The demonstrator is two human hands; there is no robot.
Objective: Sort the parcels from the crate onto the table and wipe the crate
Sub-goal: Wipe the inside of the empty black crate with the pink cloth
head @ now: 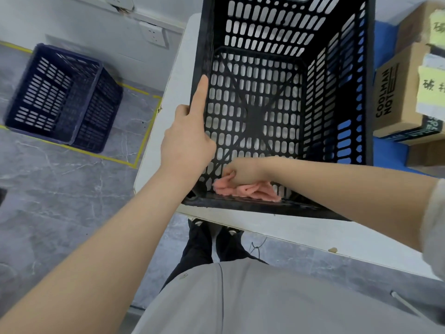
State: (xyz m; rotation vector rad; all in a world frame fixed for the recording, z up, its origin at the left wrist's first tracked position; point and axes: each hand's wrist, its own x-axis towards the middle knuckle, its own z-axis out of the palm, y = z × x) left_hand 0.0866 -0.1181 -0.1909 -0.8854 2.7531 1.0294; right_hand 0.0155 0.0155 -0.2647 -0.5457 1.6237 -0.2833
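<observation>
While a blue crate (62, 97) sits left of the black crate (289, 27) on the surface (301, 233), the left hand (186, 143) holds that crate's left wall, grip curled over the rim. Inside, by its near wall, the right hand (240, 173) pinches a pink cloth (252, 191) in its grip. Cardboard boxes (404, 92) lie to the crate's right.

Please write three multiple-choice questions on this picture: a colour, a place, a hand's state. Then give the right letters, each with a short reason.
1. What colour is the crate on the floor? A) red B) dark blue C) white
2. Where is the pink cloth? A) inside the black crate on the table B) in the crate on the floor C) on the wall
3. The right hand is: A) open, idle B) holding a box C) gripping the pink cloth
Answers: 1 B: its walls look dark blue. 2 A: it shows inside, by the near wall. 3 C: the fingers curl round it.
</observation>
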